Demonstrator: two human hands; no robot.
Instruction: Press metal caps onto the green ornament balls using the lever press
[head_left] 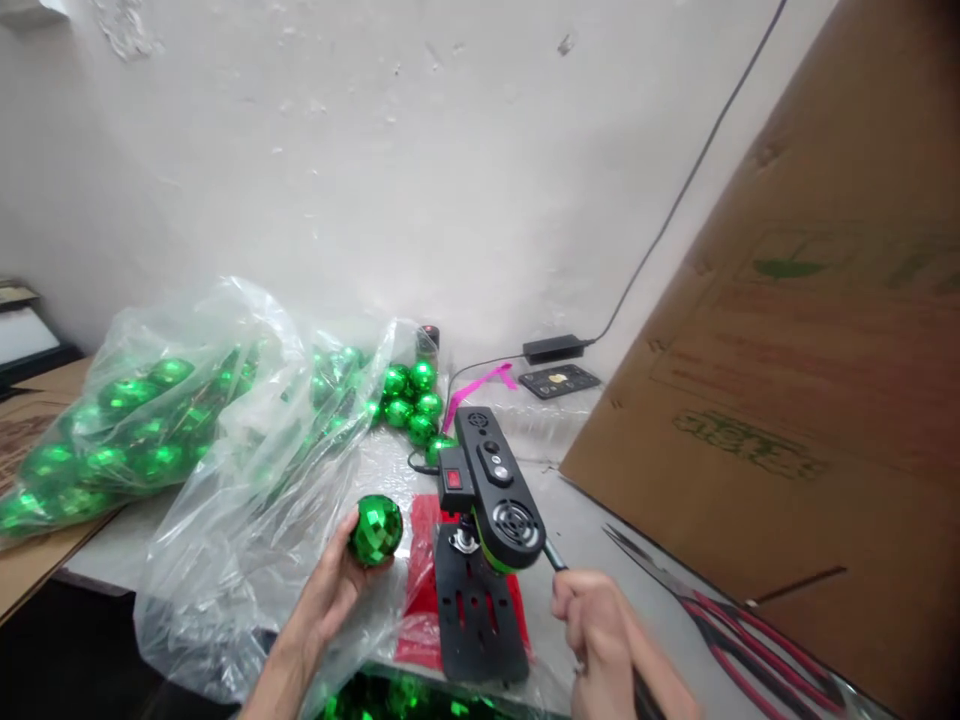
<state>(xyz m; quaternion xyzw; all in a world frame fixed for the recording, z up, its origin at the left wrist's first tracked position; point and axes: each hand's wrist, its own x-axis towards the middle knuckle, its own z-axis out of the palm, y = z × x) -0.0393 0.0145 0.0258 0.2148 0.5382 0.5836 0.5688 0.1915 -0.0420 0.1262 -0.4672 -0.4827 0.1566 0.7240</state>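
My left hand [330, 590] is closed around a shiny green faceted ball [376, 529], holding it just left of a small black bench press machine [491, 500]. The machine has a red switch on its side and stands on a black slotted base plate [478, 620] over a red sheet. My right hand [600, 625] is wrapped around the machine's thin lever handle [556, 558] at the lower right.
A clear plastic bag [202, 430] full of green balls lies at left, with loose balls [412, 395] near the wall. More green balls [390, 698] show at the bottom edge. A large cardboard sheet [810, 350] leans at right. Red-handled scissors [720, 625], a power adapter [553, 348] and a remote [559, 380] lie around.
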